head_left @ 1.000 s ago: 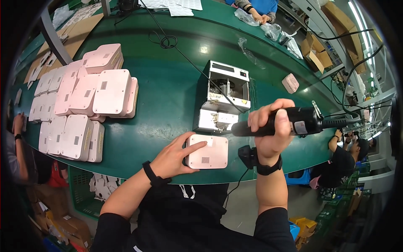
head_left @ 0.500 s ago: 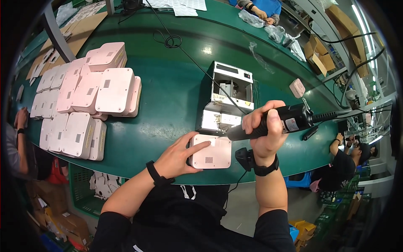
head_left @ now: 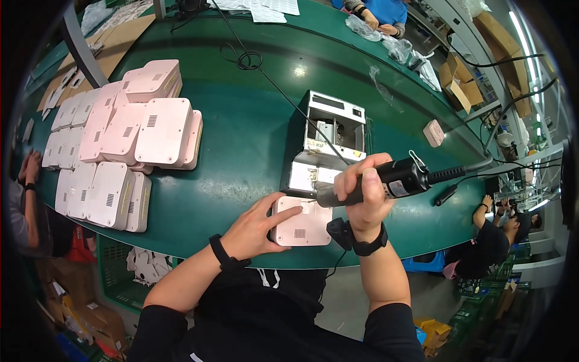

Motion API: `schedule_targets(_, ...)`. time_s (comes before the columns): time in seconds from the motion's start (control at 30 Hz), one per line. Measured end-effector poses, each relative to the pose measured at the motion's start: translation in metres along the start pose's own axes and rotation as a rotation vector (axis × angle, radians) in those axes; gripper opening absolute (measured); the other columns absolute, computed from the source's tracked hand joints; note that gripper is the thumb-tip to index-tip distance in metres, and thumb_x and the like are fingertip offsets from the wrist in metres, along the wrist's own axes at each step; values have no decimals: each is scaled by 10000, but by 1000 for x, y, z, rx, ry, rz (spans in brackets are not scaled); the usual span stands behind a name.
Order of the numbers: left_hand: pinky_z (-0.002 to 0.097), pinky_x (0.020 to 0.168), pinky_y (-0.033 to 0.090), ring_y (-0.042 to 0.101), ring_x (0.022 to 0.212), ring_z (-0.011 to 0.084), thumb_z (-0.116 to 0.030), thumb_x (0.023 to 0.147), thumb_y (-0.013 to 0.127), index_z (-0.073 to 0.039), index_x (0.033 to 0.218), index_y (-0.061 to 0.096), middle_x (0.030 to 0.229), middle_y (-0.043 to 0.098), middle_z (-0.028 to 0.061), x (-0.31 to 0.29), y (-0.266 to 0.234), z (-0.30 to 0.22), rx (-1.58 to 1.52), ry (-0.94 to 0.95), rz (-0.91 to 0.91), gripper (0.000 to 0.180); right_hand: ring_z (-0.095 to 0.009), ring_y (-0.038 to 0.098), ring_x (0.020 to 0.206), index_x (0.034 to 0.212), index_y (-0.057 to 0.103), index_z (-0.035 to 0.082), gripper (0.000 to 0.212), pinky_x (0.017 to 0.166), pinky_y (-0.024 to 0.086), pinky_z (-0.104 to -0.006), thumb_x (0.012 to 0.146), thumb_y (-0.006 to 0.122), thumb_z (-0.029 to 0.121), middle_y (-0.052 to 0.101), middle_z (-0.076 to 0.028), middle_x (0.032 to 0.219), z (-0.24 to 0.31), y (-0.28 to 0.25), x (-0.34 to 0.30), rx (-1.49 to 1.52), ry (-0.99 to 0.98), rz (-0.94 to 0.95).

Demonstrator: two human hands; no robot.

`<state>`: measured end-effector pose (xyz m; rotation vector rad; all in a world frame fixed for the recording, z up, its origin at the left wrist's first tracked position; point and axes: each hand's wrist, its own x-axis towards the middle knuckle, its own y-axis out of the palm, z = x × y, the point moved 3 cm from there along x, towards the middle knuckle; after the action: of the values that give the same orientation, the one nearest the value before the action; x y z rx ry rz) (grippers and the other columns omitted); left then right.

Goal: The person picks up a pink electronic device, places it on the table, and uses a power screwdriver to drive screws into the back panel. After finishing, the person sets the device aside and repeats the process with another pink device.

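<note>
My left hand point(head_left: 254, 228) grips a pale pink plastic case point(head_left: 307, 226) lying on the green table. Its index finger stretches over the top, with the thumb at the near edge. The case has vent slots and corner screw holes. My right hand point(head_left: 366, 193) is wrapped round a black corded electric screwdriver point(head_left: 404, 180), tilted with its front end down to the left. That front end is over the case's far part; whether the bit touches a screw cannot be made out. Just beyond the case stands an open metal machine point(head_left: 329, 130), perhaps a screw feeder.
Stacked pink cases point(head_left: 163, 130) fill the table's left. A cable point(head_left: 271, 81) runs across the table and over the machine. A small pink piece point(head_left: 433, 133) and a black tool point(head_left: 446, 195) lie to the right. A green crate point(head_left: 117, 274) is below the edge. Co-workers sit around.
My right hand has brought the screwdriver left and slightly down, so its front end now overlaps the case's far part. My left hand stays on the case.
</note>
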<state>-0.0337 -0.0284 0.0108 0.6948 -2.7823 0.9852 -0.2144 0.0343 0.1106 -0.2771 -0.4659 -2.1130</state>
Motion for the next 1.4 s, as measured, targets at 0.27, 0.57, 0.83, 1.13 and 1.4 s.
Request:
schedule_targets(0.27,432,987,484,510,1227,365,-260,654,857,-249,1374,550,1384,430,173,-2,5,-1,1,-5,25,783,-180,460,497,968,465,35,161,496,426,-341,933,502,189,485,-89,630,25,-1,1,-20,-39,-78)
schedule_targets(0.57,437,994,481,498,1237,370,-270,657,855,-254,1389,529,1404,406,164,7,21,-6,8,33,54,801,-176,469,496,987,469,36,179,506,432,-345,949,482,211,487,-83,632,26,-2,26,-80,-31,-126)
schedule_targets(0.83,438,1000,475,487,1246,371,-260,647,861,-240,1379,534,1388,412,172,8,22,-2,-21,34,68,802,-168,454,510,1008,441,46,228,531,440,-343,941,520,249,490,-91,647,33,22,-1,72,16,57)
schedule_targets(1.13,437,998,475,480,1249,374,-252,621,874,-213,1360,545,1360,424,183,10,27,2,8,74,38,809,-161,435,514,1013,428,50,264,531,437,-339,911,577,243,495,-94,662,7,26,-11,38,44,102)
schedule_targets(1.4,459,988,473,490,1228,389,-270,640,867,-217,1348,565,1381,423,189,8,26,-2,23,74,30,772,-162,441,517,1005,438,44,245,521,434,-340,913,573,227,492,-93,661,4,32,-15,26,30,105)
